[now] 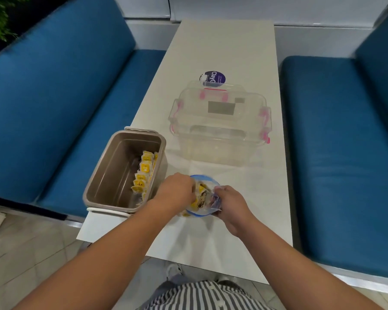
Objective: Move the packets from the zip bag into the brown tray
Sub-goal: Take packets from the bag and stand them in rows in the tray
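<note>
Both hands meet at the zip bag (216, 203), which stands mouth-up on the white table (222, 52) just right of the brown tray (99, 175). The right hand (231, 204) grips the bag's near rim and holds the mouth wide. The left hand (177, 191) has its fingers dipped inside; whether they pinch anything is hidden.

The tray is deep, rectangular and tan, and looks rigid enough to stay put unheld. The bag is thin clear film with a blue zip strip. It is probably limp and slippery, so the rim is the place to hold it, or it will likely fold shut.

The packets in the bag (198, 201) are small, flat and yellow-labelled, like the row standing along the tray's right wall (143, 173). They look very light and easily creased, best pinched by their top edges, a few together.
</note>
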Demonstrator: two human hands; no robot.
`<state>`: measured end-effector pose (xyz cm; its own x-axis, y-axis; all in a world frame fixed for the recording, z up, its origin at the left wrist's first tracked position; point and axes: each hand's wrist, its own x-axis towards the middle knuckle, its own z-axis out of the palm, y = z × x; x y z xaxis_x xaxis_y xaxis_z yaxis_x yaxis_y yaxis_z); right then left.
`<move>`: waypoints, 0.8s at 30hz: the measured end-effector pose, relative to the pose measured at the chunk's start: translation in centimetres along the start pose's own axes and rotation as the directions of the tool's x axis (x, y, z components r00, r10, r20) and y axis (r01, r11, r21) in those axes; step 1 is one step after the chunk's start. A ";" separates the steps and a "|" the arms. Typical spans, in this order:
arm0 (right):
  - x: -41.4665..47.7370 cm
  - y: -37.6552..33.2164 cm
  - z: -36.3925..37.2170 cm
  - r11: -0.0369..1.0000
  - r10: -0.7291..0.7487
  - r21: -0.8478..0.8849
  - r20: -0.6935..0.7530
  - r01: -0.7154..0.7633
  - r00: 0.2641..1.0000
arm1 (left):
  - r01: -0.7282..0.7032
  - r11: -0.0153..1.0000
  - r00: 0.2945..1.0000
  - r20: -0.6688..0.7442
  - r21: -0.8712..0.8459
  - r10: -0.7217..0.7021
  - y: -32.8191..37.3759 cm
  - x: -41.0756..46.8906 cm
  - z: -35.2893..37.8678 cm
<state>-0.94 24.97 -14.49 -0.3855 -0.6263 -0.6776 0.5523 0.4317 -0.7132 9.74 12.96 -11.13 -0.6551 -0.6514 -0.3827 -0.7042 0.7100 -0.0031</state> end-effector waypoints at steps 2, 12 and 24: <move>0.1 0.0 0.0 1.000 0.001 -0.002 0.018 -0.001 1.000 | 0.008 1.000 1.000 0.013 0.016 -0.008 0.4 -0.1 0.2; -0.1 -0.2 -0.5 0.999 0.004 -0.042 0.023 -0.003 1.000 | 0.143 0.960 0.985 -0.057 -0.239 -0.161 1.3 -1.0 0.3; -0.7 -0.9 -0.4 1.000 -0.002 -0.021 0.038 0.003 0.999 | 0.067 0.522 0.994 0.014 -0.850 -0.106 0.1 -3.1 -3.2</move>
<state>-1.50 25.26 -13.46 -0.3585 -0.6511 -0.6690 0.5359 0.4432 -0.7186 10.84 14.20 -6.98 -0.5733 -0.7189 -0.3930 -0.6445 0.0995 0.7581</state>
